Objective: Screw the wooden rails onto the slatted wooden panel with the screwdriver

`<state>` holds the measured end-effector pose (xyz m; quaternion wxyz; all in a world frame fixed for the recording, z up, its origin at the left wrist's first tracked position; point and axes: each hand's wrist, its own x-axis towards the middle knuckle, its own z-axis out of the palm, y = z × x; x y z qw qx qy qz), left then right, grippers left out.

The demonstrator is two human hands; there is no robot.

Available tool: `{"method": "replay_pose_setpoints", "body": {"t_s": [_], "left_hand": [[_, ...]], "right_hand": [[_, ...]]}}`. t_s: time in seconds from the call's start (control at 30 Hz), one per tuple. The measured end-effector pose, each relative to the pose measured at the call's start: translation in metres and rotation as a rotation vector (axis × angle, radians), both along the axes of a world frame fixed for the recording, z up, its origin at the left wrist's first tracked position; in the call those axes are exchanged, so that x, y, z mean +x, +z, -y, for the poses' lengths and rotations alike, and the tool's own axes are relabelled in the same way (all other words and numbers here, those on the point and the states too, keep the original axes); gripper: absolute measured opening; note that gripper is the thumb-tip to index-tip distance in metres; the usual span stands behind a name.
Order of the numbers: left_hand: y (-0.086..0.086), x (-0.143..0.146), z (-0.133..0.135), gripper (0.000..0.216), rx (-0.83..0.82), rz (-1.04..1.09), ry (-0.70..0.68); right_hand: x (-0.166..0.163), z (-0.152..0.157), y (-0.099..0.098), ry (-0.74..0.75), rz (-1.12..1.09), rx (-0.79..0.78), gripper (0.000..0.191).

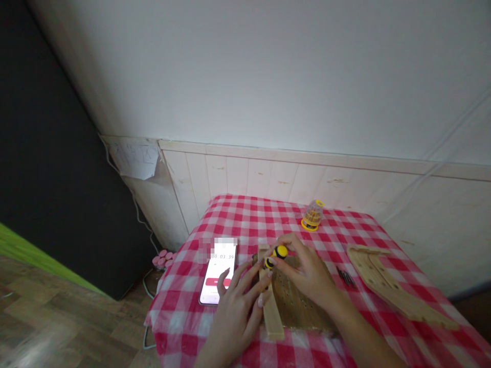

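My right hand [303, 268] grips a small yellow-and-black screwdriver [281, 251] by its handle, leaning over a pale wooden strip [273, 317]. My left hand [240, 301] holds the strip from its left side, with thumb and index finger close together near the screwdriver's lower end. Its little finger reaches over the phone [209, 294]. Under and beside the strip lies a brown wooden board [297, 306] with small holes in it. The screwdriver's tip and whatever it touches are hidden by my fingers.
A red-and-white checked cloth [245, 214] covers the table. Toward the back stands a clear, yellow-based bit holder [311, 217]. To the right lie several dark screws or bits [346, 277] and a curved wooden piece [395, 291]. A white cable [138, 214] hangs at the left.
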<state>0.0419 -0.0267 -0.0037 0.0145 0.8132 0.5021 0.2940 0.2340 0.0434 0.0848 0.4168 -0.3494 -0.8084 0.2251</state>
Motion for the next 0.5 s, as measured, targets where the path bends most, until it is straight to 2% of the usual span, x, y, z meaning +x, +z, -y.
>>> {"method": "replay_pose_setpoints", "body": {"t_s": [0.17, 0.27, 0.4, 0.5], "left_hand": [[0.000, 0.000, 0.000, 0.060, -0.002, -0.011, 0.000], [0.000, 0.000, 0.001, 0.061, -0.003, -0.013, -0.001], [0.001, -0.001, 0.001, 0.060, -0.003, -0.004, -0.006], [0.002, -0.001, 0.001, 0.059, -0.011, 0.000, -0.004]], "right_hand": [[0.001, -0.003, -0.003, -0.024, 0.030, 0.037, 0.018], [0.004, -0.004, -0.003, 0.026, 0.081, 0.044, 0.024], [0.012, -0.004, 0.000, 0.102, 0.196, 0.040, 0.045], [0.018, -0.006, 0.003, 0.135, 0.258, 0.014, 0.052]]}}
